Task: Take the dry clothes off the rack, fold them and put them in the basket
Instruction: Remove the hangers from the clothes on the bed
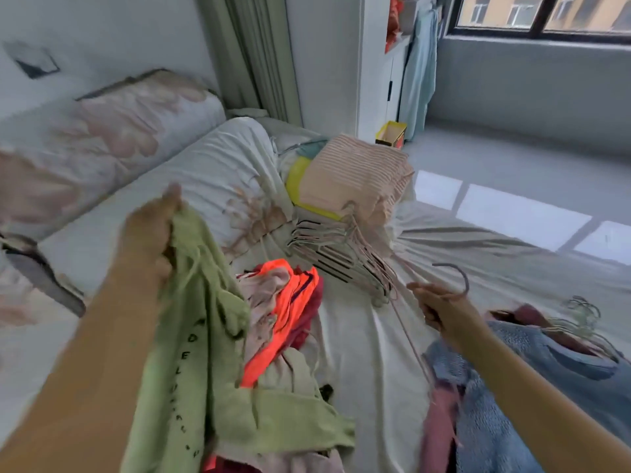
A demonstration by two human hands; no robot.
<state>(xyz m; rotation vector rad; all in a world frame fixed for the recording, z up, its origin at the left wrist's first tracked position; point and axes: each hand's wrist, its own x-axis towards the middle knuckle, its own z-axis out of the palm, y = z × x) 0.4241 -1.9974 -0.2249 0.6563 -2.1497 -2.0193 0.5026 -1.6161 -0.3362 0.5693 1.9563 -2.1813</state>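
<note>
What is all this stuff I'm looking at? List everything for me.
green garment: one, light green with dark lettering, held up over the bed
hanger: one, pink, in the right hand
loose hangers: a pile, pale, mid-bed
folded clothes: one stack, pink striped, on the basket
basket: one, yellow, under that stack
orange garment: one, bright orange, in the unfolded heap
blue garment: one, blue knit, lower right
bed sheet: one, white
pillow: one, pink floral, left
curtain: one, green, behind the bed
left hand: grips the green garment
right hand: grips the hanger
</note>
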